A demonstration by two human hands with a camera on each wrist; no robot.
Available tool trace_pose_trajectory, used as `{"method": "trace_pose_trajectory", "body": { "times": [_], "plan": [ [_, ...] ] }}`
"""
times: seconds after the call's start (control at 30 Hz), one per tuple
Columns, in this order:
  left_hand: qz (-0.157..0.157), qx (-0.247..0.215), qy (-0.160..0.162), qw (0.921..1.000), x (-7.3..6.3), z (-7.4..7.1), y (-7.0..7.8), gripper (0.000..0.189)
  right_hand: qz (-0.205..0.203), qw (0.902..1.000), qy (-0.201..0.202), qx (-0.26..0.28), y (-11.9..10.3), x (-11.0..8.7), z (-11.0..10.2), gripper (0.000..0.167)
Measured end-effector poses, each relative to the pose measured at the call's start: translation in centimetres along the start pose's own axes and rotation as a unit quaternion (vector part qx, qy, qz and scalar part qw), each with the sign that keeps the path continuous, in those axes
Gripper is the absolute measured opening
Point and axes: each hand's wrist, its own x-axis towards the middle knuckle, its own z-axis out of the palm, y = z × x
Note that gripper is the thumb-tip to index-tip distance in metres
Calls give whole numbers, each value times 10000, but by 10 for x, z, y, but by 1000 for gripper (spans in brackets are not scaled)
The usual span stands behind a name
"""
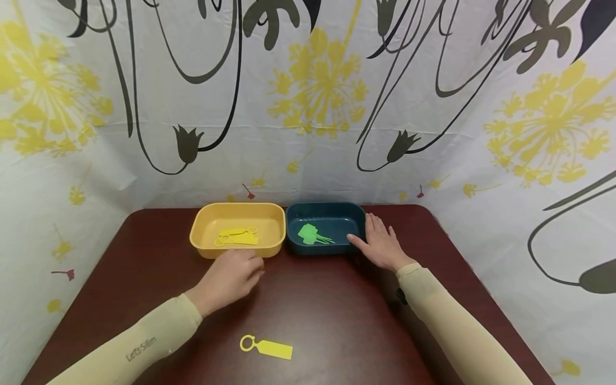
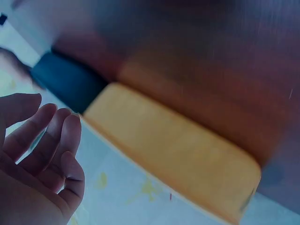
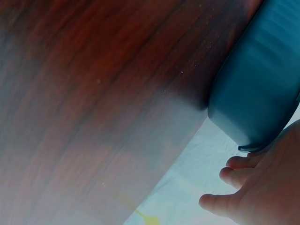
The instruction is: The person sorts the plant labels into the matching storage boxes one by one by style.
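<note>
My left hand hovers just in front of a yellow tub, its fingers loosely bent. In the left wrist view nothing sits between the thumb and fingers of that hand. Yellow tags with ring ends lie inside the yellow tub. My right hand rests at the right end of a dark blue tub, fingers extended along its outside and thumb over the rim. Inside the blue tub lie several green tags. One more yellow ring-ended tag lies on the table near me.
Both tubs stand side by side at the back edge of the dark reddish-brown table. Behind and beside the table hangs a white cloth with yellow and grey flower prints.
</note>
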Motion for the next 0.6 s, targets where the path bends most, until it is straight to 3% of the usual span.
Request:
{"method": "trace_pose_trajectory", "body": {
  "times": [0.23,0.6],
  "plan": [
    [219,-14,-735,9971,-22,14,14,8,-18,10000,11,-23,0,0,0,110],
    [582,-362,-1090,9917,-41,20,35,17,35,10000,22,-71,1,-1,1,108]
  ]
}}
